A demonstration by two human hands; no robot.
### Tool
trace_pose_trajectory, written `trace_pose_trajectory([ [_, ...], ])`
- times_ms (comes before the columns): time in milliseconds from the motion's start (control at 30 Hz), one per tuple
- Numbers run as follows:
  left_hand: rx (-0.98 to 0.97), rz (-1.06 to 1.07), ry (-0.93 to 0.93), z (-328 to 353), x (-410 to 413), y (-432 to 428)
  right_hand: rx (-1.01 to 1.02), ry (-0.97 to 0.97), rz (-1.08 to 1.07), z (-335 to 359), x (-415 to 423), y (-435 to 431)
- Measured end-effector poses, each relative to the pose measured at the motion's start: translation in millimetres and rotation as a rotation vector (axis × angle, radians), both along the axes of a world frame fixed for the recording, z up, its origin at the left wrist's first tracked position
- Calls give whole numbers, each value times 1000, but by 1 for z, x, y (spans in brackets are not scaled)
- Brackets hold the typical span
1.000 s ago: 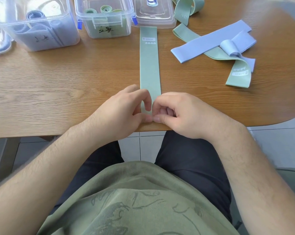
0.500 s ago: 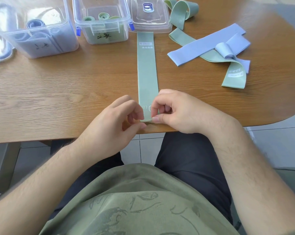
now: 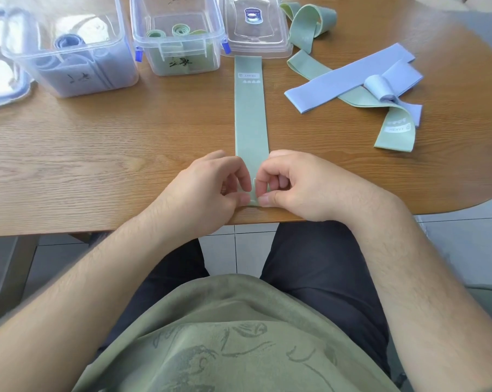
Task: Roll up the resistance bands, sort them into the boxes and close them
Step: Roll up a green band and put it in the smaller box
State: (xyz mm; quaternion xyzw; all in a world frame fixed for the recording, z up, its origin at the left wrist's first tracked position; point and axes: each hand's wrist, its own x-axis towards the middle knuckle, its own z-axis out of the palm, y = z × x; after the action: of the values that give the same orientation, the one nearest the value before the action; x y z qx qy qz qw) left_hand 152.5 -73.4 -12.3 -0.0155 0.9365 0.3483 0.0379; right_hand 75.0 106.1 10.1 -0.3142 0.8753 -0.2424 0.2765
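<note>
At the near edge of the wooden table (image 3: pixel 97 154), our left hand (image 3: pixel 208 190) and right hand (image 3: pixel 295 185) pinch the near end of a green band (image 3: pixel 250 114) between thumbs and curled fingers; the band lies flat and straight, its far end just beside a clear lid (image 3: pixel 256 26); left of the lid stands an open box (image 3: pixel 179 52) holding rolled green bands, then a second box (image 3: pixel 69 60) of blue ones; loose bands (image 3: pixel 349 77) lie tangled at right.
</note>
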Motion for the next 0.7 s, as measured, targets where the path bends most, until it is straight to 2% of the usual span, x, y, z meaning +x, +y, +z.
trace_pose_trajectory([
  [233,-43,-78,5,0,-2,0,-91,179,74,-5,19,6],
  [533,-18,-62,-44,2,-2,-1,-56,361,167,-3,22,8],
  [700,-23,-61,-42,2,-3,0,-3,390,165,4,28,2],
])
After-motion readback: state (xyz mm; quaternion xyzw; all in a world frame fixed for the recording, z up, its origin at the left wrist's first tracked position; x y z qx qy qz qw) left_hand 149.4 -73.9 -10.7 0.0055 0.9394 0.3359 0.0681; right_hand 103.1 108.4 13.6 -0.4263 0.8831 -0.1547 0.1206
